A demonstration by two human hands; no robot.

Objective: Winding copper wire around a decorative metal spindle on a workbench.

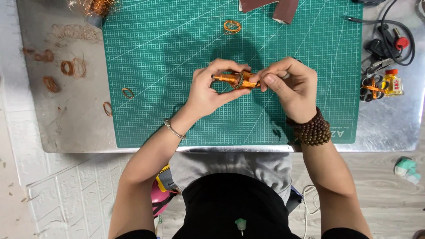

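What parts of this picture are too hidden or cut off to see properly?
All in the head view:
- Copper-wound piece: its ends are covered by the fingers of the left hand and right hand.
- Brown sheets: cut off by the top edge.
- Tangled copper wire: cut off by the top edge.
- Small yellow bottle: too small to tell what is inside.
- Pink and yellow thing: mostly hidden behind the left arm.

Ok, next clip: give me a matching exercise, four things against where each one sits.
Things:
1. copper-wound piece
2. bead bracelet
3. small copper coil
4. yellow bottle

Places:
A. right wrist
B. top of the green cutting mat
C. between both hands
D. metal table, right of the mat

Pairs: 1-C, 2-A, 3-B, 4-D
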